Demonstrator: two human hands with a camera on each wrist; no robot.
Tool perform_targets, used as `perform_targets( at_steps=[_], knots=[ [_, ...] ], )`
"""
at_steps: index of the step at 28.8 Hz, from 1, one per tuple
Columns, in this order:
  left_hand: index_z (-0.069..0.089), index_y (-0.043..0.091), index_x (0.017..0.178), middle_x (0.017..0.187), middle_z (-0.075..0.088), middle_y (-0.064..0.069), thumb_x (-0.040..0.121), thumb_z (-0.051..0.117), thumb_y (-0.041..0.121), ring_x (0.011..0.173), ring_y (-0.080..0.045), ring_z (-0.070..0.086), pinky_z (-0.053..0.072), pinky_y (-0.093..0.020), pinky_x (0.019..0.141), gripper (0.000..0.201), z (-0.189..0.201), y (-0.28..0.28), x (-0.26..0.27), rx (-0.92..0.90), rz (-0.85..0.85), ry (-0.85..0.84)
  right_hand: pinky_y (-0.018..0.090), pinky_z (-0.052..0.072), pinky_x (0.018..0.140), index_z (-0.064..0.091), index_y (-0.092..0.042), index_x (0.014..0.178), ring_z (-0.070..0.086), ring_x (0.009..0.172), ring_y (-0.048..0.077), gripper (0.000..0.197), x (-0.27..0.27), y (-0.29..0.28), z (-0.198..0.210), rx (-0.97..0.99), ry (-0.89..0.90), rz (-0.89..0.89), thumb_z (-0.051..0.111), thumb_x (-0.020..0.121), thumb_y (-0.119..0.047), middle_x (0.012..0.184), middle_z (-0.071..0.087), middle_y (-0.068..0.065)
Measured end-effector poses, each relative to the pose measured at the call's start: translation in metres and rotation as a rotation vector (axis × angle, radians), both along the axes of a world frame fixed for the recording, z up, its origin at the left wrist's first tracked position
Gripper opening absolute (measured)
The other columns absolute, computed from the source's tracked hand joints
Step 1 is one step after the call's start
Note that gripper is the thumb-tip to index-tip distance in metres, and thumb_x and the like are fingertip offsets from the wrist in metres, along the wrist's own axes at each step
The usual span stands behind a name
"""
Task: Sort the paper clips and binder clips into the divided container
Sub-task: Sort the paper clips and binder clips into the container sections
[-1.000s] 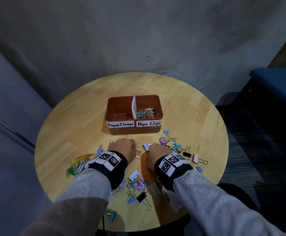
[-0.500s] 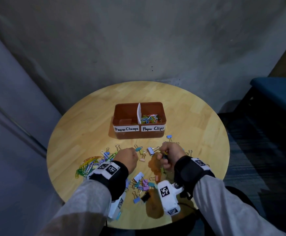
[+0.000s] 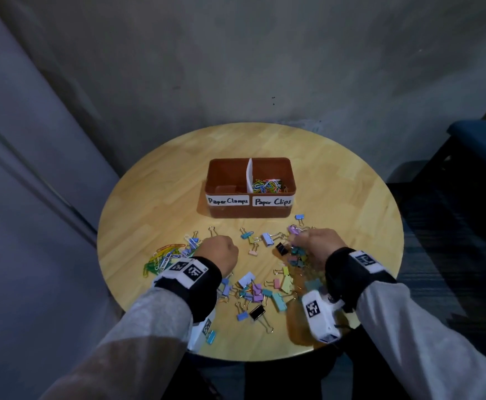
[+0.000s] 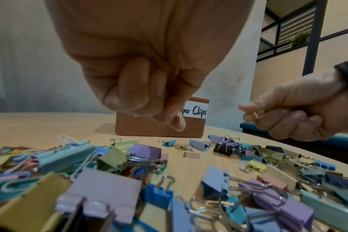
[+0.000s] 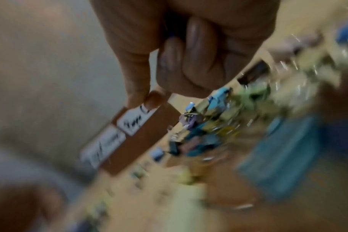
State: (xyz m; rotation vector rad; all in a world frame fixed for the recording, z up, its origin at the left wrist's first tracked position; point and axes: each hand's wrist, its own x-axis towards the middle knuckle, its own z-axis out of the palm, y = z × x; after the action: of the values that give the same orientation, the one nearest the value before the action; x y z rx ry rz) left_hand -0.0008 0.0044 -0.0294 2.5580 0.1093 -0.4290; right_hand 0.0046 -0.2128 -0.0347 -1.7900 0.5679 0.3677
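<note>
A brown divided container (image 3: pixel 250 212) stands mid-table, labelled "Paper Clamps" on the left and "Paper Clips" on the right. Coloured paper clips (image 3: pixel 267 184) lie in its right compartment. Loose binder clips (image 3: pixel 259 293) are strewn in front of it, and a pile of paper clips (image 3: pixel 163 256) lies at the left. My left hand (image 3: pixel 220 252) hovers as a fist beside that pile; nothing shows in its curled fingers (image 4: pixel 137 84). My right hand (image 3: pixel 314 245) is over the right-hand binder clips, and a thin metal wire shows in the pinch of its thumb and forefinger (image 4: pixel 248 117). The right wrist view is blurred.
The round wooden table (image 3: pixel 155 180) stands against a grey wall. A blue seat (image 3: pixel 484 140) is at the right, beyond the table edge. One blue binder clip (image 3: pixel 210 337) lies near the front rim. Bare wood surrounds the container on both sides.
My right hand has turned, lifted off the table and moved right, over the right-hand binder clips. My left hand has stayed a fist in much the same place.
</note>
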Motion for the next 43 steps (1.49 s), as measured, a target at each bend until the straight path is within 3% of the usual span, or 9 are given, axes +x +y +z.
perform_targets(
  at_steps=[3, 8, 12, 16, 21, 28, 36, 40, 43],
  knots=[
    [0.061, 0.008, 0.082, 0.091, 0.065, -0.01, 0.093, 0.045, 0.017, 0.083, -0.027, 0.06, 0.041, -0.026, 0.066, 0.022, -0.003, 0.001, -0.002, 0.033, 0.016, -0.01, 0.025, 0.045, 0.07, 0.069, -0.021, 0.067, 0.062, 0.088, 0.015, 0.014, 0.003, 0.014, -0.004, -0.486, -0.097, 0.358, 0.075, 0.077, -0.013, 0.091, 0.068, -0.003],
    [0.053, 0.011, 0.077, 0.096, 0.066, -0.015, 0.095, 0.044, 0.013, 0.076, -0.024, 0.052, 0.04, -0.028, 0.065, 0.02, -0.001, 0.008, -0.004, 0.078, 0.061, -0.027, 0.031, 0.051, 0.075, 0.069, -0.016, 0.095, 0.063, 0.091, 0.026, 0.017, 0.012, 0.028, -0.011, -0.962, -0.055, 0.723, 0.055, 0.087, -0.015, 0.103, 0.067, 0.006],
    [0.062, 0.01, 0.087, 0.094, 0.066, -0.011, 0.094, 0.048, 0.015, 0.08, -0.026, 0.056, 0.041, -0.027, 0.066, 0.017, 0.004, 0.018, -0.006, 0.085, 0.084, -0.027, 0.036, 0.054, 0.082, 0.063, -0.009, 0.099, 0.064, 0.092, 0.028, 0.017, 0.02, 0.037, -0.014, -1.005, -0.041, 0.767, 0.053, 0.087, -0.014, 0.12, 0.06, 0.013],
    [0.056, 0.015, 0.069, 0.071, 0.059, -0.001, 0.087, 0.055, 0.012, 0.07, -0.021, 0.055, 0.038, -0.023, 0.057, 0.018, 0.008, 0.024, -0.015, 0.075, 0.115, -0.016, 0.031, 0.045, 0.06, 0.053, -0.008, 0.081, 0.058, 0.073, 0.025, 0.014, 0.019, 0.042, -0.01, -1.033, -0.045, 0.734, 0.058, 0.087, -0.02, 0.071, 0.051, 0.004],
    [0.063, 0.012, 0.072, 0.077, 0.069, -0.005, 0.085, 0.054, 0.013, 0.075, -0.021, 0.064, 0.051, -0.03, 0.068, 0.016, 0.004, 0.024, -0.034, 0.042, 0.074, 0.002, 0.03, 0.043, 0.059, 0.044, -0.012, 0.066, 0.056, 0.068, 0.025, 0.024, 0.015, 0.047, -0.007, -1.042, -0.046, 0.704, 0.055, 0.088, -0.013, 0.066, 0.05, 0.005],
    [0.054, 0.02, 0.062, 0.076, 0.063, 0.001, 0.083, 0.061, 0.017, 0.083, -0.021, 0.065, 0.048, -0.028, 0.065, 0.022, 0.0, -0.007, -0.05, 0.172, -0.032, 0.083, 0.031, 0.045, 0.063, 0.044, -0.011, 0.07, 0.056, 0.07, 0.026, 0.021, 0.015, 0.049, -0.011, -0.966, 0.035, 0.7, 0.053, 0.089, -0.013, 0.067, 0.049, 0.005],
    [0.073, 0.032, 0.101, 0.118, 0.067, 0.006, 0.094, 0.053, 0.014, 0.106, -0.017, 0.063, 0.049, -0.029, 0.09, 0.028, -0.007, -0.008, -0.04, 0.144, -0.068, 0.031, 0.029, 0.052, 0.071, 0.07, -0.007, 0.092, 0.065, 0.084, 0.026, 0.018, 0.011, 0.036, -0.012, -0.851, -0.017, 0.671, 0.054, 0.088, -0.014, 0.093, 0.07, 0.009],
    [0.074, 0.033, 0.1, 0.12, 0.066, 0.007, 0.094, 0.053, 0.014, 0.107, -0.017, 0.062, 0.05, -0.03, 0.091, 0.029, -0.011, 0.001, -0.041, 0.182, -0.067, 0.022, 0.024, 0.043, 0.071, 0.075, -0.019, 0.093, 0.063, 0.096, 0.023, 0.022, 0.009, 0.022, -0.006, -0.897, -0.084, 0.714, 0.056, 0.087, -0.011, 0.119, 0.065, 0.004],
    [0.074, 0.033, 0.095, 0.112, 0.068, 0.007, 0.091, 0.06, 0.019, 0.101, -0.016, 0.063, 0.052, -0.031, 0.089, 0.02, -0.012, 0.002, -0.043, 0.201, -0.087, 0.037, 0.026, 0.045, 0.072, 0.075, -0.023, 0.091, 0.062, 0.095, 0.022, 0.02, 0.009, 0.021, -0.007, -0.921, -0.089, 0.747, 0.058, 0.086, -0.012, 0.106, 0.069, 0.001]
  ],
)
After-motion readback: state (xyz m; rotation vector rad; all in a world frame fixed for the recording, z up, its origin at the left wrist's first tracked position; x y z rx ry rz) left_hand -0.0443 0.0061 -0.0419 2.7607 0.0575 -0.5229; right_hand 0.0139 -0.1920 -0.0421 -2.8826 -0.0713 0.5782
